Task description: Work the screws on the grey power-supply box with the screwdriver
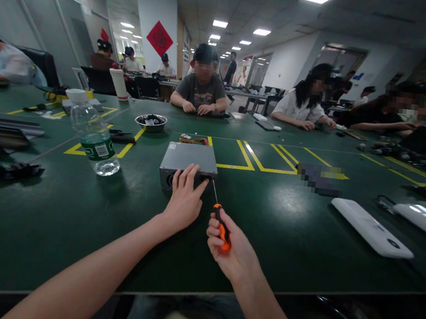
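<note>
A grey metal power-supply box (189, 157) lies on the green table (74, 215) in front of me. My left hand (185, 197) rests against its near face, fingers spread over the top edge. My right hand (229, 247) is closed round the orange-and-black handle of a screwdriver (220, 221). Its thin shaft points up and left, with the tip at the box's near right corner.
A clear water bottle (94, 137) stands to the left. Behind the box are a small metal bowl (151, 122) and coloured wires (194, 140). White flat devices (371, 228) lie at the right. Other people sit along the far side. Yellow tape lines (259, 161) mark the table.
</note>
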A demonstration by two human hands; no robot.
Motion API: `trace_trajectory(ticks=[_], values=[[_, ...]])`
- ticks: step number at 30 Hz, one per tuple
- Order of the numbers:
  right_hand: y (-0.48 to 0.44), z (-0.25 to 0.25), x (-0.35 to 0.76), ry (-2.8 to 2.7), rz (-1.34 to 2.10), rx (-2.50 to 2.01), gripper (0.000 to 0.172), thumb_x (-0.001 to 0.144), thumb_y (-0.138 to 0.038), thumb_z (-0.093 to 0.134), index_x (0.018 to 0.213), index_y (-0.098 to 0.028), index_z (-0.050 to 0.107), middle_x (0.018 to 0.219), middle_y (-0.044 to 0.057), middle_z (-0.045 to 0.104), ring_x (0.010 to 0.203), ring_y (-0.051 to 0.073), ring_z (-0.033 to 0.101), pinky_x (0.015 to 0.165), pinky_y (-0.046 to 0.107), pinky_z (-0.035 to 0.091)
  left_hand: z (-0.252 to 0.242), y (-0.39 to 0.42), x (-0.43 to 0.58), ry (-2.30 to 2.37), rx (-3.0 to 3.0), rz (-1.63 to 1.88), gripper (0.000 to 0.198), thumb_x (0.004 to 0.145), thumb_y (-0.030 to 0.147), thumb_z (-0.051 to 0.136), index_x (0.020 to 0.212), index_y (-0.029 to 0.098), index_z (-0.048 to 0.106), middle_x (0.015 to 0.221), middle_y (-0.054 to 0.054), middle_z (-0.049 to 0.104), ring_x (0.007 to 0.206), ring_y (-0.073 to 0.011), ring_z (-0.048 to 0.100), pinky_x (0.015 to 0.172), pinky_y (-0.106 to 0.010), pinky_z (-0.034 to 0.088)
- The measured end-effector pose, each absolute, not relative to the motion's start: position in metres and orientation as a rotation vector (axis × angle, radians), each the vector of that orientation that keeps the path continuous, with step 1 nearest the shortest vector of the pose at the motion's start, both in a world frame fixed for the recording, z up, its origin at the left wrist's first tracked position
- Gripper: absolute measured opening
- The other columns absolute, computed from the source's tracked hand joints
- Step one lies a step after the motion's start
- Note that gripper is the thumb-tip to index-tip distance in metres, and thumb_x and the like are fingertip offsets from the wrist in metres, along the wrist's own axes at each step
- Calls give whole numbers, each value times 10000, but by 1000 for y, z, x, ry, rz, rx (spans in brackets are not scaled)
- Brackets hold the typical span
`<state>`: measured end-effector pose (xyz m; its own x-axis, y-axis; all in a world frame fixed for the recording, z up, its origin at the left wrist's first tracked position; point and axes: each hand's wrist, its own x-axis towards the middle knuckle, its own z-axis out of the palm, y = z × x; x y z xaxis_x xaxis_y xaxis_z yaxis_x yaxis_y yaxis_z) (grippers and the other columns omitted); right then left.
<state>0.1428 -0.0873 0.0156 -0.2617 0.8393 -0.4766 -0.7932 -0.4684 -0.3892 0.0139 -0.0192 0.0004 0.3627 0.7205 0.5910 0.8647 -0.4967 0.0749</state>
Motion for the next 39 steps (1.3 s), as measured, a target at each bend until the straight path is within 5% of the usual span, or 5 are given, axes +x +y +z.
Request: trace_trajectory(ticks=[5,13,39], values=[[-85,19,146,-133,1993,-684,273,936,-296,334,856,-112,519,583,-29,453,426,28,415,329,85,341,0,-19,14,-1428,-2378,-818,513,666,78,496,1168,174,540,1381,-159,287,1313,-314,203,1059,-519,156],[-80,17,143,-27,1831,-723,89,889,-139,399,821,-149,457,671,-14,461,411,14,397,250,67,253,1,-22,12,-1413,-2389,-804,520,674,82,505,1187,164,517,1391,-173,276,1323,-314,177,1059,-518,144],[-81,19,150,167,2089,-424,178,945,-245,303,911,-137,440,668,-21,450,419,1,427,311,47,323,0,-28,16,-1354,-2305,-663,498,772,159,509,1258,248,453,1446,-131,240,1333,-317,171,1041,-516,172]])
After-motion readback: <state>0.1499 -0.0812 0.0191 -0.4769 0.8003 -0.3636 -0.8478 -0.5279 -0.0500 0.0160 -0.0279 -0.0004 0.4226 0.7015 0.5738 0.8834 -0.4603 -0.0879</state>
